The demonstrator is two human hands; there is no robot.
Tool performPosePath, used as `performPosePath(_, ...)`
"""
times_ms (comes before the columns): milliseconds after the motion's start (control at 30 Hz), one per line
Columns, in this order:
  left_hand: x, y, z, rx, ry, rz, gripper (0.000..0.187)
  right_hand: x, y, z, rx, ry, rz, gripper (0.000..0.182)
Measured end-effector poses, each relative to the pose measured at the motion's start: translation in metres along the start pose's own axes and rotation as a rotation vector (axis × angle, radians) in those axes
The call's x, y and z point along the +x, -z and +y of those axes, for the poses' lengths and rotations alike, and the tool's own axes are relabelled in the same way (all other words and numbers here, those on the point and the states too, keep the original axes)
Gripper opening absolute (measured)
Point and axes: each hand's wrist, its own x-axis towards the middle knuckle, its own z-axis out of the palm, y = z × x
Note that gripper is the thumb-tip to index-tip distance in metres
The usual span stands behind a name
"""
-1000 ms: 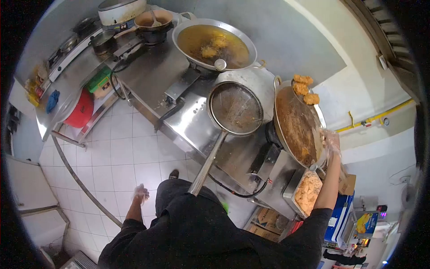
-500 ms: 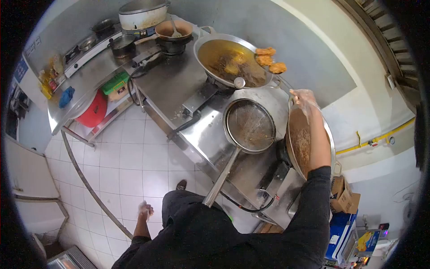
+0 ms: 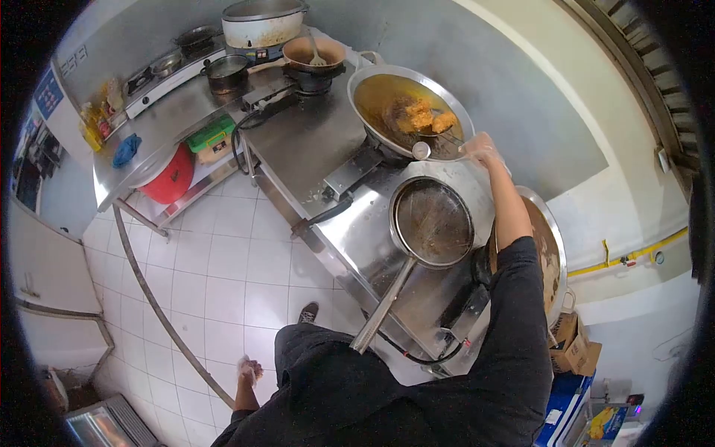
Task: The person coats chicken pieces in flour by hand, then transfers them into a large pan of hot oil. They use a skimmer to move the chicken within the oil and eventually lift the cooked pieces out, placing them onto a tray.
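Right now, my right hand [image 3: 484, 149], in a clear plastic glove, is closed around the handle end of a thin-handled metal skimmer [image 3: 452, 139], the fingers wrapped with no gap that I can make out. From that grip, the skimmer's long axis runs up and to the left across the near rim of the wide silver wok [image 3: 456, 106], so its head lies inside the wok, beyond my fingers. Golden-brown, crusty fried pieces [image 3: 421, 115] sit at the skimmer's head, over the yellow oil [image 3: 372, 89]; I can't tell whether all of them rest on it or some float beside it. Just left of my hand, a small round dial [image 3: 421, 150] stands at the wok's near edge.

Nearer my body, a large round mesh strainer [image 3: 433, 221] lies over the steel counter [image 3: 298, 141], its long handle pointing down and to the left. A second large wok [image 3: 555, 223] is partly hidden by my right arm. My left hand [image 3: 251, 369] is far the more distant from the skimmer, hanging low over the white tiled floor [image 3: 223, 298], half open with bent fingers and nothing visible in it.
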Motion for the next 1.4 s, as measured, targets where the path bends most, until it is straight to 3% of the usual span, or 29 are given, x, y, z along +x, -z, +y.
performPosePath(67,-0.001,-0.002,0.001,-0.046,0.125,-0.03,0.048,-0.001,0.002,-0.01,-0.071,0.049,0.06,0.023)
performPosePath(267,0.004,-0.02,0.008,0.078,0.021,0.052,0.048,0.002,-0.016,-0.019,-0.13,0.164,0.287,0.02)
performPosePath(367,0.017,-0.016,0.021,0.017,-0.005,-0.17,0.048,-0.006,-0.017,-0.027,-0.179,0.2,0.344,0.02)
performPosePath(400,0.017,-0.017,0.023,0.069,-0.047,-0.14,0.048,-0.009,-0.018,-0.028,-0.184,0.201,0.367,0.02)
performPosePath(500,0.013,-0.026,0.037,0.212,-0.143,-0.082,0.046,-0.034,-0.002,-0.037,-0.258,0.163,0.349,0.018)
performPosePath(600,0.02,-0.029,0.041,0.133,-0.142,-0.075,0.045,-0.05,0.01,-0.035,-0.352,0.17,0.285,0.019)
performPosePath(700,0.023,-0.03,0.042,0.103,-0.089,-0.067,0.044,-0.055,0.009,-0.016,-0.32,0.132,0.313,0.019)
performPosePath(800,0.015,-0.036,0.036,0.283,-0.123,-0.03,0.044,-0.048,0.015,0.024,-0.181,-0.026,0.295,0.02)
performPosePath(900,-0.013,-0.065,0.027,0.479,-0.256,0.109,0.045,-0.06,0.022,0.096,-0.409,0.119,0.532,0.024)
performPosePath(1000,-0.004,-0.064,0.028,0.556,-0.121,0.057,0.045,-0.139,0.09,0.133,0.193,-0.226,0.162,0.03)
performPosePath(1100,0.029,-0.043,0.012,0.504,-0.173,0.051,0.043,-0.229,0.127,0.172,0.092,-0.455,0.041,0.027)
performPosePath(1200,0.052,-0.041,0.023,0.54,-0.087,-0.009,0.042,-0.307,0.102,0.293,-0.22,-0.227,0.078,0.021)
performPosePath(1267,0.055,-0.058,0.028,0.594,-0.025,-0.033,0.043,-0.371,0.11,0.291,-0.269,-0.351,0.072,0.016)
performPosePath(1300,0.056,-0.075,0.035,0.638,-0.018,-0.037,0.045,-0.396,0.116,0.283,-0.217,-0.617,0.026,0.015)
performPosePath(1400,0.028,-0.149,0.05,0.751,-0.007,-0.042,0.049,-0.452,0.099,0.29,-0.397,-0.716,0.028,0.022)
